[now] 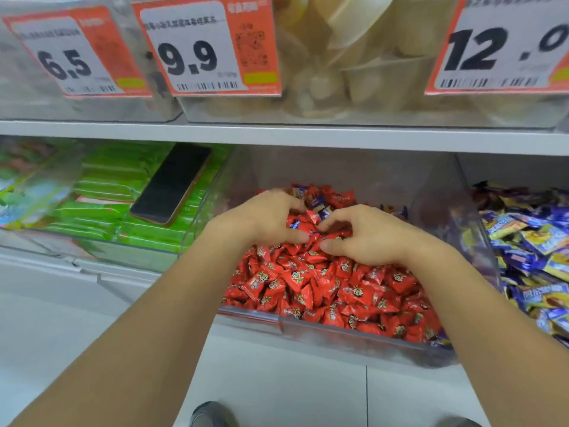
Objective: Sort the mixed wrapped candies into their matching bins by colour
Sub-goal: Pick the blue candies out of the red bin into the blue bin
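Long white shelf (277, 137) across the whole view, with clear boxes and three price tags above: 6.5 (66, 61), 9.9 (197, 53) and 12.0 (505, 47). Below the shelf, a row of clear bins. In the middle, the big clear bin (354, 334), full of red candies (323, 282); a few blue candies (320, 208) mixed in at the back of the pile, just beyond the fingers. To the right, a bin of blue and yellow candies (529, 238). To the left, a bin of green packs (123, 186), with a black phone (172, 183) lying flat on top, tilted. Both arms reaching into the middle bin. Left hand (261, 217) and right hand (366, 235) close together on top of the red pile, fingers curled down into the wrappers, thumbs almost meeting. Cannot tell if either hand really clamps a candy or only digs among them. At the bottom edge, tips of two dark shoes (212, 416) on the pale floor.
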`<move>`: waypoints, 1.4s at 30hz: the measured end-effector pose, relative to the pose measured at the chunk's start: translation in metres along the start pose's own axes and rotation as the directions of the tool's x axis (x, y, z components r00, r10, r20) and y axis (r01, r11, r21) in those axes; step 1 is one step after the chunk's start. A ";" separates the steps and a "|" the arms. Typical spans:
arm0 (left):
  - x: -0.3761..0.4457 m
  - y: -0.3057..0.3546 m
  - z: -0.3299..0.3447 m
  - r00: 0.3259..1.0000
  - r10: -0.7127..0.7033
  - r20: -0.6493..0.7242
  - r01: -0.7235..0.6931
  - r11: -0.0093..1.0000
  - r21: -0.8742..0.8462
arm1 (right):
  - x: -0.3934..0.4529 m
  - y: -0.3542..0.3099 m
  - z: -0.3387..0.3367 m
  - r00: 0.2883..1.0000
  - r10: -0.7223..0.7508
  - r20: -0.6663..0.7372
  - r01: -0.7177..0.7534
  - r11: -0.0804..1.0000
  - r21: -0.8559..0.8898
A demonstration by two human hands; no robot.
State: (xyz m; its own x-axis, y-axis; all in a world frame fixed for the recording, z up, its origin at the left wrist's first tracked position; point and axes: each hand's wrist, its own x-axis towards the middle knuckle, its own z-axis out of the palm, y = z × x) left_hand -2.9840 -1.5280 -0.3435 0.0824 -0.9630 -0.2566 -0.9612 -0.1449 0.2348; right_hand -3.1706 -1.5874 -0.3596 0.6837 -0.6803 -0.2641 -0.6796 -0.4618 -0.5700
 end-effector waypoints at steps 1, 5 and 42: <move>0.000 0.000 -0.002 1.000 0.007 0.008 -0.007 1.000 -0.016 | 0.001 0.002 -0.001 0.999 0.004 -0.034 -0.003 0.999 0.038; -0.006 -0.002 -0.004 1.000 0.023 0.009 -0.022 0.996 -0.087 | 0.014 0.002 0.001 0.946 0.001 -0.324 0.012 0.999 0.037; -0.008 -0.020 -0.031 0.983 -0.145 -0.114 0.130 0.982 -0.134 | 0.025 -0.014 -0.005 0.975 0.198 -0.102 -0.202 0.979 -0.031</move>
State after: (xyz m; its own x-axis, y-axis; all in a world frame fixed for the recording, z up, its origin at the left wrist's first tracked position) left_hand -2.9577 -1.5246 -0.3171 0.2507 -0.9513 -0.1796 -0.8985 -0.2977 0.3227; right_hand -3.1458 -1.6007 -0.3545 0.5052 -0.8125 -0.2908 -0.8114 -0.3325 -0.4807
